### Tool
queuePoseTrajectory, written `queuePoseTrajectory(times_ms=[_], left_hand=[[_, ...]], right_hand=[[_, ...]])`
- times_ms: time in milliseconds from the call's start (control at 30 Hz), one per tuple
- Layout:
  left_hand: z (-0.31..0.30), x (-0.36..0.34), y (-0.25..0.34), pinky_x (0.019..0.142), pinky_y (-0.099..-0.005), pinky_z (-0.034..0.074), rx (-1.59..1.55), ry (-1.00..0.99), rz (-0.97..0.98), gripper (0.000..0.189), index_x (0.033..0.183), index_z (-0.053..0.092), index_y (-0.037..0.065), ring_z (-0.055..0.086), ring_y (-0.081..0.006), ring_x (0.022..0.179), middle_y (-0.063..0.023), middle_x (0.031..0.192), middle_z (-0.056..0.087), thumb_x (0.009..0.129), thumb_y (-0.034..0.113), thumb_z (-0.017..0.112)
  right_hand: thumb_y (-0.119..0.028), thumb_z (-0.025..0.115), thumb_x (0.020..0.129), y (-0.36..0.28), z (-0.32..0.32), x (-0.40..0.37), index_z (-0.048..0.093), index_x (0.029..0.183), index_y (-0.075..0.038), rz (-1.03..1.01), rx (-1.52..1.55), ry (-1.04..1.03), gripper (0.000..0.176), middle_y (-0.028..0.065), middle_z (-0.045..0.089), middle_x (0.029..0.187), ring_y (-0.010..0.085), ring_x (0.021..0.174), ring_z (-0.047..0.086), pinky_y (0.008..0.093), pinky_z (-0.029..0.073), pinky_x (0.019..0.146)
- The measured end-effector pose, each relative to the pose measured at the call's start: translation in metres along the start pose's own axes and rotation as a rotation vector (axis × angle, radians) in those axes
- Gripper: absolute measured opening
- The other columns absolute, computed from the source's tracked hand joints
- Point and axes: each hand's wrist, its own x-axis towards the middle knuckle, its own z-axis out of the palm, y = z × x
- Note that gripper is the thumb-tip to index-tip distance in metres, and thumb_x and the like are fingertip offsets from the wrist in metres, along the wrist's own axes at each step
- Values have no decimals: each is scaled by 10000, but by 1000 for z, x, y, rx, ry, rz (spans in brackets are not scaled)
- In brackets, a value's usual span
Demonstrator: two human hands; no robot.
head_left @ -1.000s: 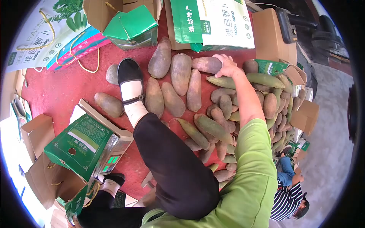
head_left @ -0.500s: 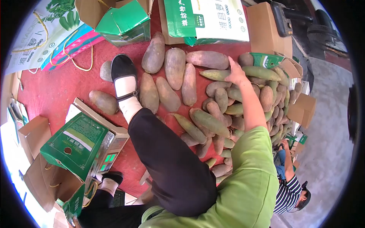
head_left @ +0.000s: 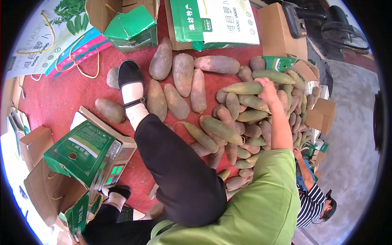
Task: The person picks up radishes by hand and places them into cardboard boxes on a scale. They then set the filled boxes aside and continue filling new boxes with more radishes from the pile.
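Observation:
My right hand [head_left: 268,90] is closed on the tip of a long green radish [head_left: 243,87], at the upper edge of a heap of radishes [head_left: 251,130]. At the bottom left, part of my left hand [head_left: 79,238] shows, with its fingers at the edge of a green cardboard box [head_left: 76,216]; the rest of it is hidden. That box stands open on its side, its green printed lid [head_left: 81,149] resting against a scale [head_left: 115,169] with lit green digits. Several larger radishes [head_left: 182,73] lie in a loose group beyond my shoe [head_left: 130,75].
Open green and white boxes [head_left: 220,20] and printed bags with rope handles [head_left: 53,36] stand along the far side of the red mat [head_left: 65,96]. A fan [head_left: 345,34] stands at the top right. Another person in a striped shirt [head_left: 311,204] is at the lower right.
My right hand has moved right and slightly down, its fingers closing round the green radish's tip. The radish has shifted right with it. My left hand stays at the box edge.

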Motion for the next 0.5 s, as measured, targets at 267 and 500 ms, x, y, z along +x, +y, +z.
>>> queuePoseTrajectory(times_ms=[267, 500], left_hand=[[4, -6, 22, 782, -398, 481, 79, 12, -99, 421, 1100, 591, -103, 595, -258, 850, -195, 1003, 646, 810, 181, 704], [-1, 3, 14, 699, -387, 476, 90, 7, -52, 389, 1067, 607, -94, 566, -240, 756, -170, 902, 639, 786, 157, 701]], right_hand=[[-146, 685, 702, -38, -54, -19, 602, 1183, -199, 407, -376, -187, 491, 45, 551, 1206, 277, 1174, 472, 436, 421, 968], [-26, 581, 772, -64, 19, 77, 500, 1298, -150, -67, 2, 35, 547, 60, 492, 1331, 281, 1224, 444, 380, 389, 1017]])
